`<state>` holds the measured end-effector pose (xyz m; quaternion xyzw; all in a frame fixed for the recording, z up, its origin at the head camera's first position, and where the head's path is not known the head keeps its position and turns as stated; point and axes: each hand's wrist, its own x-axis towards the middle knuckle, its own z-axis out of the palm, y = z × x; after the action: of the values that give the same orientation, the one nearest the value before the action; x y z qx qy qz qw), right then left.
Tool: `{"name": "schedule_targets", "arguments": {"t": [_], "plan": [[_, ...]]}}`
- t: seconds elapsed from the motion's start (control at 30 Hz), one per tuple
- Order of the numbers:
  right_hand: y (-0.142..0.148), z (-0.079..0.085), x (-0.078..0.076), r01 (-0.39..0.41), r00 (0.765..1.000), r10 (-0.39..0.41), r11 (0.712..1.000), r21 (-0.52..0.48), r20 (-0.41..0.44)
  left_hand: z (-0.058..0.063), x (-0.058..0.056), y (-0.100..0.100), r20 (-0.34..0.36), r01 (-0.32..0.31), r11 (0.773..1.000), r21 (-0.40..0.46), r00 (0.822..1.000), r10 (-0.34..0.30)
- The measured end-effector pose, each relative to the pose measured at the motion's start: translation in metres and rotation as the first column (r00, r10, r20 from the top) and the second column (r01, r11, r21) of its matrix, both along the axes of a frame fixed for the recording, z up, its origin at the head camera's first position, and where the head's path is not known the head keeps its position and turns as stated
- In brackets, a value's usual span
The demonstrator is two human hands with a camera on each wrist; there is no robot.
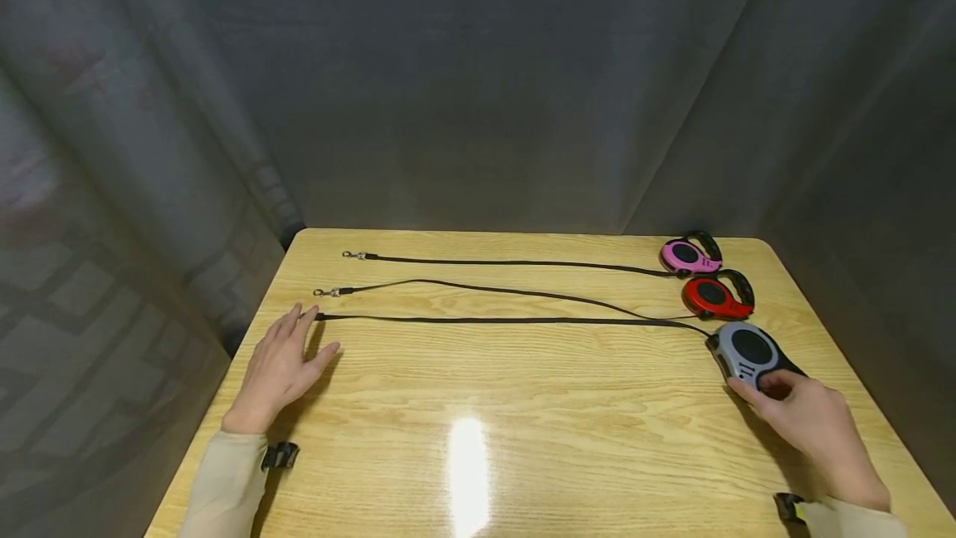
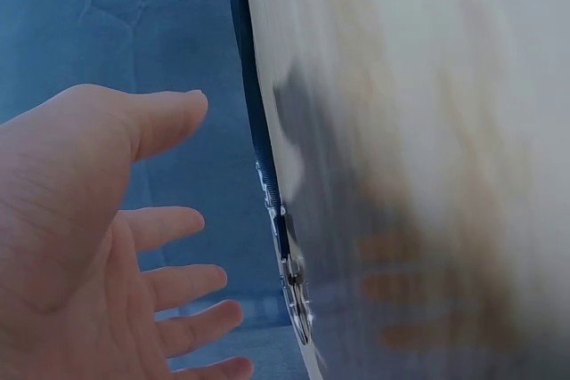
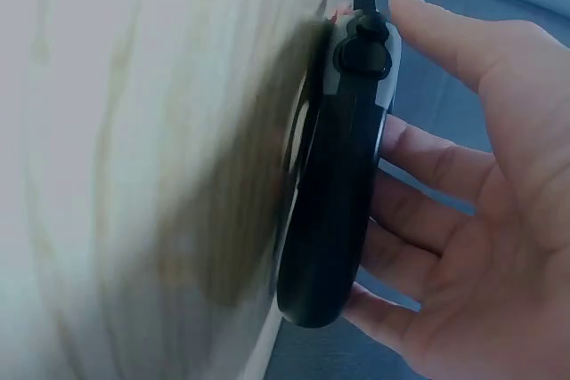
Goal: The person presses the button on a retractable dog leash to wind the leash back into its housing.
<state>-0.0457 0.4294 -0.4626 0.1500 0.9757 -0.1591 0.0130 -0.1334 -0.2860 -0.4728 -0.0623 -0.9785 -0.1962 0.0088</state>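
My right hand (image 1: 814,426) grips a grey and black retractable dog leash (image 1: 750,347) by its handle, at the right side of the table. Its black edge shows upright in the right wrist view, with the thumb on one side near the top. From the casing a black strap (image 1: 485,320) runs left, nearly straight. At that strap's far end my left hand (image 1: 280,368) hovers with fingers spread and nothing held. The hand hides the metal clip in the head view; a clip (image 2: 297,304) lies beyond the fingertips in the left wrist view.
A red retractable leash (image 1: 709,295) and a pink one (image 1: 683,256) lie farther back on the right. Their straps run left to metal clips (image 1: 326,293). Grey curtains (image 1: 463,90) enclose the wooden table (image 1: 582,413) at the back and sides.
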Motion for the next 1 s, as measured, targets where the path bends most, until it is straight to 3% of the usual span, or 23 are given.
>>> {"name": "schedule_targets", "arguments": {"t": [0.3, 0.5, 0.77, 0.9, 1.0], "plan": [[0.008, -0.004, 0.001, 0.02, 0.994, -0.021, 1.0, -0.008, -0.111, 0.0, -0.004, -0.002, 0.041, 0.007, 1.0, 0.018, 0.999, -0.008], [0.016, -0.001, 0.0, 0.049, 0.996, -0.051, 0.998, -0.036, -0.068, 0.001, -0.007, -0.001, 0.083, 0.028, 0.999, 0.025, 0.996, -0.03], [0.02, -0.002, -0.005, 0.02, 0.999, -0.021, 1.0, -0.019, -0.034, 0.0, -0.013, -0.002, 0.129, 0.026, 0.998, 0.052, 0.991, -0.032], [0.02, -0.002, -0.005, 0.011, 1.0, -0.011, 1.0, -0.019, -0.021, -0.002, -0.014, -0.003, 0.125, 0.028, 0.998, 0.051, 0.992, -0.034], [0.021, -0.002, -0.005, 0.006, 1.0, -0.006, 1.0, -0.021, -0.014, -0.002, -0.016, -0.003, 0.075, 0.034, 0.998, 0.049, 0.996, -0.037]]}}
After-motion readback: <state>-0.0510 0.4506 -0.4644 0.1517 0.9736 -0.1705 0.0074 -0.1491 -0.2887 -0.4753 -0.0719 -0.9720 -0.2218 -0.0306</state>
